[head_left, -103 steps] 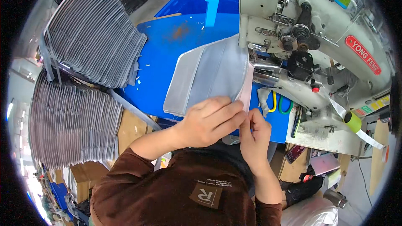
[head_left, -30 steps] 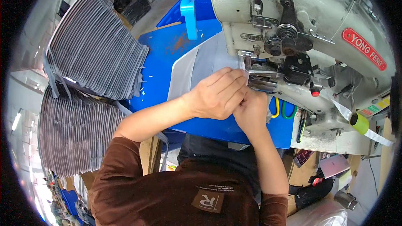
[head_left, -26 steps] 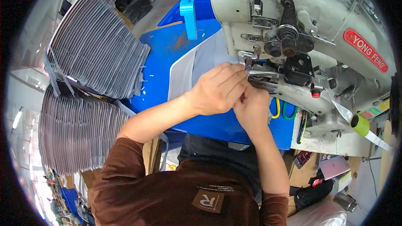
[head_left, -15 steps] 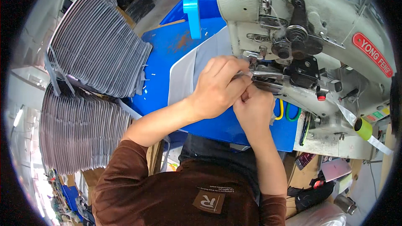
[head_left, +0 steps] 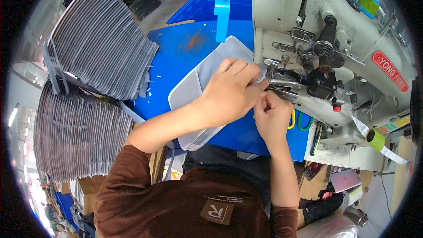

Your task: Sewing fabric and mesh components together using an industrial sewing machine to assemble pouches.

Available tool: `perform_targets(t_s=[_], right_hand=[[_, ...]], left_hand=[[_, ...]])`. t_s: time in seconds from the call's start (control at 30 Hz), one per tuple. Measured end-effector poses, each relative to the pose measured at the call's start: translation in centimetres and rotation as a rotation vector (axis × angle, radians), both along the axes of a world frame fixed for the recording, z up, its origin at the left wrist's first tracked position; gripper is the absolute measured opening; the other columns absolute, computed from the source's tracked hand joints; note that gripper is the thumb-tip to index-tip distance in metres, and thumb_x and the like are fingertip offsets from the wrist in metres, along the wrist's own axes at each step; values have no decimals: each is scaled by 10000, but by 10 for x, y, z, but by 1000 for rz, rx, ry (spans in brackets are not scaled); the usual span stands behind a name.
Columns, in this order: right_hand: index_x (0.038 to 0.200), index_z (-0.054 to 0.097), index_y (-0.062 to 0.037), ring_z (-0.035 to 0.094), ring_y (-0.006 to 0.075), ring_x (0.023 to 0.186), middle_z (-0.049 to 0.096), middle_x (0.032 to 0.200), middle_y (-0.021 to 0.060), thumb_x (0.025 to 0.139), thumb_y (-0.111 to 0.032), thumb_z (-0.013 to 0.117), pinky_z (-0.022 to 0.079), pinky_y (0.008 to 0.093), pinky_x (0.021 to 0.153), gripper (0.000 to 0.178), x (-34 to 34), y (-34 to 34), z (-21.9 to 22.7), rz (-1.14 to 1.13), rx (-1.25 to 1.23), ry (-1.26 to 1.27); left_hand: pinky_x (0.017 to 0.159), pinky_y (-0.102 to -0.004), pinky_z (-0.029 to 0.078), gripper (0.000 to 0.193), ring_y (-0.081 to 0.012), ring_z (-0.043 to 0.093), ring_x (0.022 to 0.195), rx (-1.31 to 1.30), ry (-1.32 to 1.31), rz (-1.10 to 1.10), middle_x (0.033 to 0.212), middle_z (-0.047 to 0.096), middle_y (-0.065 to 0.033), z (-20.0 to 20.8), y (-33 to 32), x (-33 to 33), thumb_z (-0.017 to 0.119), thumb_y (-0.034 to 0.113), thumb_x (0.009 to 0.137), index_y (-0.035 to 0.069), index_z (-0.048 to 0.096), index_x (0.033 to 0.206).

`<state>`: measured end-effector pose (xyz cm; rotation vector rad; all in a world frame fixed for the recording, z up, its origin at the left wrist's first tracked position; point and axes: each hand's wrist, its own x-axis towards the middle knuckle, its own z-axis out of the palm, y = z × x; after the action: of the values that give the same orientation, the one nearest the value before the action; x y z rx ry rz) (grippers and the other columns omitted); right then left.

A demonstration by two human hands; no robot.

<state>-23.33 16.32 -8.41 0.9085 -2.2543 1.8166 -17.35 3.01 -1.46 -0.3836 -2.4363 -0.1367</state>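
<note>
A light grey fabric panel (head_left: 187, 83) with rounded corners lies on the blue table, running under my left wrist, with its lower corner by my lap. My left hand (head_left: 231, 90) is closed on the panel near the sewing head of the sewing machine (head_left: 282, 31). Close beside it, my right hand (head_left: 273, 112) pinches with thumb and forefinger just below the metal guide (head_left: 284, 83). What lies in that pinch is too small to make out. The panel's edge at the guide is mostly hidden behind my fingers.
Two tall stacks of grey fabric pieces (head_left: 101, 44) stand at the left. Scissors (head_left: 305, 121) with green and yellow handles lie right of my right hand. A blue-ended hanging rod (head_left: 222, 17) reaches down over the blue table (head_left: 172, 53). White tape (head_left: 392, 154) runs at the right.
The grey panel has turned, and its lower corner now shows below my left forearm. Both hands stay close to the guide. The whole view has shifted slightly.
</note>
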Motion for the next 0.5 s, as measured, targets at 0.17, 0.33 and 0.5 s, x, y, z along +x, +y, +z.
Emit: perform_targets(t_s=[0.17, 0.33, 0.5], right_hand=[[713, 622, 0, 449, 50, 444, 494, 484, 22, 815, -18, 670, 358, 246, 437, 114, -4, 10, 0, 49, -71, -133], [725, 629, 6, 447, 32, 448, 513, 502, -13, 847, -11, 647, 350, 229, 432, 125, -4, 14, 4, 102, -84, -267], [753, 639, 9, 454, 10, 467, 541, 542, -41, 883, -15, 633, 342, 208, 428, 133, -6, 18, 12, 116, -123, -356]], left_hand=[[764, -357, 445, 374, -232, 570, 928, 633, -517, 7, 972, 576, -92, 11, -7, -2, 737, 59, 753, 53, 659, 1119], [849, -430, 458, 576, -380, 571, 991, 591, -162, -110, 1015, 597, -221, -9, -29, -35, 731, 160, 751, -41, 494, 1236], [854, -455, 464, 595, -450, 579, 1036, 594, -571, -143, 1030, 601, -320, -22, -37, -46, 642, 351, 839, -105, 472, 1182]])
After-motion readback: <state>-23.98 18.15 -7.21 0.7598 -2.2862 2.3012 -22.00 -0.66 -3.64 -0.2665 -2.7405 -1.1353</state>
